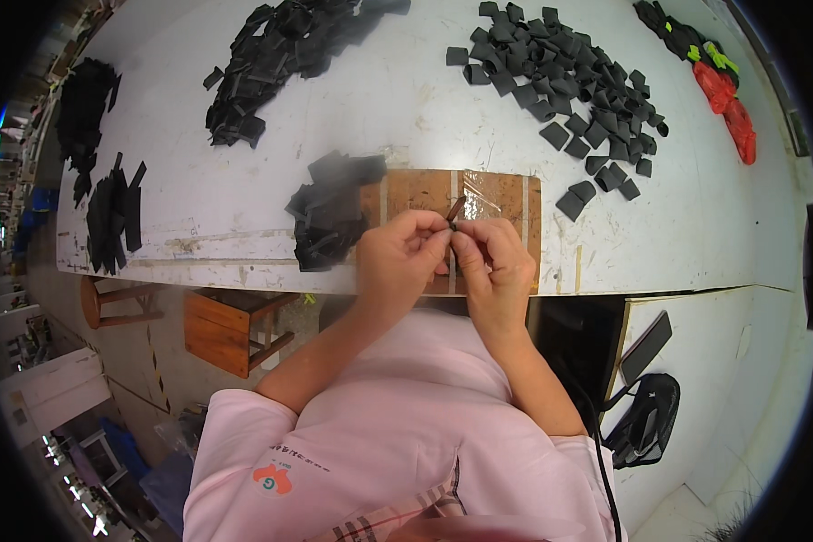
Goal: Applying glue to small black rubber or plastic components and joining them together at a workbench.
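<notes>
Pink sleeves below, our hands meet at mid-frame over the near edge of the desk [605,244].

We pinch a small black strip [456,210] between both hands: left hand [396,257] and right hand [495,262] pressed close, fingertips touching it. Its long axis tilts up and to the right, poking above our fingers over the brown board [506,194]. A black pile [325,212] lies just left of the left hand; folded black pieces [560,81] sit upper right, well apart. Bare desk lies right of the board.
</notes>
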Demonstrator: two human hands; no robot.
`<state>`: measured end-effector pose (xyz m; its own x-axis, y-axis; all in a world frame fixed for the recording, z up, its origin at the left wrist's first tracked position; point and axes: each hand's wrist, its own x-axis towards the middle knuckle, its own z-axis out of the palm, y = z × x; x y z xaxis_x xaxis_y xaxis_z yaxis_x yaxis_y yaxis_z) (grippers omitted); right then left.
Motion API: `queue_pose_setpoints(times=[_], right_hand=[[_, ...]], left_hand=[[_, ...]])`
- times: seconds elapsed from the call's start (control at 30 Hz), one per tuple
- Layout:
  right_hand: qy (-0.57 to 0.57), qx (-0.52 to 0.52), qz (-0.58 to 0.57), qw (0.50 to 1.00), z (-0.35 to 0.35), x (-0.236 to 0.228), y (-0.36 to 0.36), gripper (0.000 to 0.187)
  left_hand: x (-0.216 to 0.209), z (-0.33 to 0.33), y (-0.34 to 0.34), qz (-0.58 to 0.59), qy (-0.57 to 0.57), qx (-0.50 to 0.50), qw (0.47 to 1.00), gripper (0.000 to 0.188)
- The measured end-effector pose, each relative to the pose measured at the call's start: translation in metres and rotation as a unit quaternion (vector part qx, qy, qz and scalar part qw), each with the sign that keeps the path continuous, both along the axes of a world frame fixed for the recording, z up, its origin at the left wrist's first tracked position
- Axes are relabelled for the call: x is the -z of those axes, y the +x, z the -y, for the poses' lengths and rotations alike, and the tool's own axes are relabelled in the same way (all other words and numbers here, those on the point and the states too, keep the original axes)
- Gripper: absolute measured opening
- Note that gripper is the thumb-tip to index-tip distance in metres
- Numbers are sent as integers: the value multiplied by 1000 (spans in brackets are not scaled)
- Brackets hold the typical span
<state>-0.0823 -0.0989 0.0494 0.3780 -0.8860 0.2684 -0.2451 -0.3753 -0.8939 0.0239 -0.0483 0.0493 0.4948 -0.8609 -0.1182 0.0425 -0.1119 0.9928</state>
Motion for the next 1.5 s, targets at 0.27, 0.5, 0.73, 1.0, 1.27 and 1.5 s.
queue_pose_setpoints(times=[0.27, 0.5, 0.73, 1.0, 1.27, 1.5], right_hand=[[-24, -26, 3, 999, 9, -1, -5, 6], [175, -63, 0, 983, 8, -5, -7, 30], [461, -125, 204, 854, 11, -13, -9, 34], [524, -125, 283, 793, 14, -12, -19, 32], [506, -120, 281, 807, 14, -9, -21, 31], [499, -128, 265, 815, 14, -10, -18, 31]], left_hand=[[-3, 0, 15, -144, -13, 11, 989, 6], [-4, -7, 17, -214, -47, 45, 975, 8], [-15, -11, 17, -240, -20, 116, 964, 7], [-12, -14, 11, -224, -9, 90, 970, 6], [-15, -13, 11, -235, 24, 114, 965, 12], [-8, -15, 16, -235, 41, 135, 962, 12]])
